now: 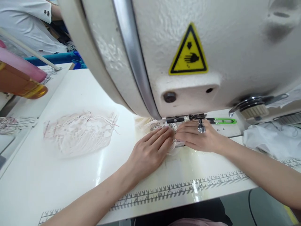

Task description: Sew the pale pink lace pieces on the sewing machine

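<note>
A strip of sheer pale lace (174, 150) lies at the foot of a white sewing machine (145, 62), partly covered by both hands. My left hand (150, 150) rests on it from the left, palm down, fingers stretched out and close together. From the right, my right hand (199, 136) lies flat on the lace just below the presser foot area (176, 120), its fingers pointing left. The two hands' fingertips nearly meet there. The needle point is hidden behind the machine head and my fingers.
A second lace piece (80, 133) with loose threads lies to the left. Green-handled thread snips (225, 121) are behind my right hand, with white cloth (265, 141) at right. A ruler strip (164, 193) runs along the front edge. Thread cones (21, 81) and a person's white sleeve (30, 18) are at upper left.
</note>
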### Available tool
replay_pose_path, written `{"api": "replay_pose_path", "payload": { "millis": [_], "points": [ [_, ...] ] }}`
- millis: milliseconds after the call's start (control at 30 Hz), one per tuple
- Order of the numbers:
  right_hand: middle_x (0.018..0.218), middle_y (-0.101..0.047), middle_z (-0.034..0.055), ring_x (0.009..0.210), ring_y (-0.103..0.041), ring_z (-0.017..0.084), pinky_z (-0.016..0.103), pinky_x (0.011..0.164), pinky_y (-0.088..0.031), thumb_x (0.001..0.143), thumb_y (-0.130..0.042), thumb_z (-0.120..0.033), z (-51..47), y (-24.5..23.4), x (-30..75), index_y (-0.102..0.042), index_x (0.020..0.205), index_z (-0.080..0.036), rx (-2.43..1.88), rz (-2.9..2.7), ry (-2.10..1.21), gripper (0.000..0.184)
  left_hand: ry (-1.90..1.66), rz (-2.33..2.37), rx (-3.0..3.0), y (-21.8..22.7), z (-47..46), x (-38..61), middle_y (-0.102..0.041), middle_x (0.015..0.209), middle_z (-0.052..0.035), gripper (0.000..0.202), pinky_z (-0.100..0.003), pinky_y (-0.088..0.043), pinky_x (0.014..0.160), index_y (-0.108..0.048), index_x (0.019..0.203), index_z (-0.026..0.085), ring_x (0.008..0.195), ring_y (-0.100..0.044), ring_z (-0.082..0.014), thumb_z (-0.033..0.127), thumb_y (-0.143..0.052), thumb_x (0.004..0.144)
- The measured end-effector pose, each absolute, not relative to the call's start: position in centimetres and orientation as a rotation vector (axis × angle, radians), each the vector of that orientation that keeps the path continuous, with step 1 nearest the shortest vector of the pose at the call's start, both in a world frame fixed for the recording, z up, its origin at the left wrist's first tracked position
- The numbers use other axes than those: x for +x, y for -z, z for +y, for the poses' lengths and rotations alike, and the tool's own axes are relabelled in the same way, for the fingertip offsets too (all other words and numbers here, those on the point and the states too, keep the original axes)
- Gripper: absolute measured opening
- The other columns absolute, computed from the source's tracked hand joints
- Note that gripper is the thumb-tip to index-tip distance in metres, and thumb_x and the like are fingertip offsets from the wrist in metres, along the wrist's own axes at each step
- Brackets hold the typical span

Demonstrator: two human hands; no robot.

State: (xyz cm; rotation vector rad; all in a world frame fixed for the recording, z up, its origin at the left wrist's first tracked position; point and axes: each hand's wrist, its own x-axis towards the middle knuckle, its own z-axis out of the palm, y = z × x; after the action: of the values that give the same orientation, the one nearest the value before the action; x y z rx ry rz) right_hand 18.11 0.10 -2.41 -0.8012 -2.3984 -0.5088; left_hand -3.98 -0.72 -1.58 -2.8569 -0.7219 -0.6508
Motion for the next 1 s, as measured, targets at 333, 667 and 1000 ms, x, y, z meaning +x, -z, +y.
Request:
{"api": "replay_pose_path", "payload": {
  "millis": [333,667,1000],
  "points": [
    [0.092,-0.070,-0.0034,0.092,-0.061,0.011,0.026,0.076,-0.051,0.088,-0.055,-0.009,0.2,4.5,17.2,-0.064,0.095,-0.021,-0.628,-2.446,0.225,0.017,0.655,-0.873,-2.798,1.5,-1.0,-4.2,-0.069,0.114,-0.0135,0.013,-0.031,-0.060,0.083,-0.057,0.083,0.015,0.104,-0.067,-0.0217,0.009,-0.046,0.087],
    [0.091,-0.069,-0.0019,0.087,-0.062,0.012,0.028,0.077,-0.053,0.093,-0.050,-0.013,0.7,4.9,16.4,-0.065,0.094,-0.023,-0.689,-2.450,0.137,0.018,0.612,-1.000,-2.764,1.7,-0.5,-4.4,-0.069,0.115,-0.0131,0.021,-0.032,-0.060,0.081,-0.060,0.092,0.011,0.099,-0.069,-0.0225,0.004,-0.043,0.080],
    [0.095,-0.070,-0.0004,0.091,-0.062,0.012,0.029,0.083,-0.050,0.091,-0.046,-0.005,0.5,4.5,16.6,-0.065,0.098,-0.022,-0.798,-2.470,0.079,0.026,0.575,-1.045,-2.749,1.7,-0.5,-4.2,-0.066,0.119,-0.0134,0.029,-0.033,-0.060,0.081,-0.059,0.106,0.010,0.105,-0.067,-0.0235,0.006,-0.042,0.083]
  ]
}}
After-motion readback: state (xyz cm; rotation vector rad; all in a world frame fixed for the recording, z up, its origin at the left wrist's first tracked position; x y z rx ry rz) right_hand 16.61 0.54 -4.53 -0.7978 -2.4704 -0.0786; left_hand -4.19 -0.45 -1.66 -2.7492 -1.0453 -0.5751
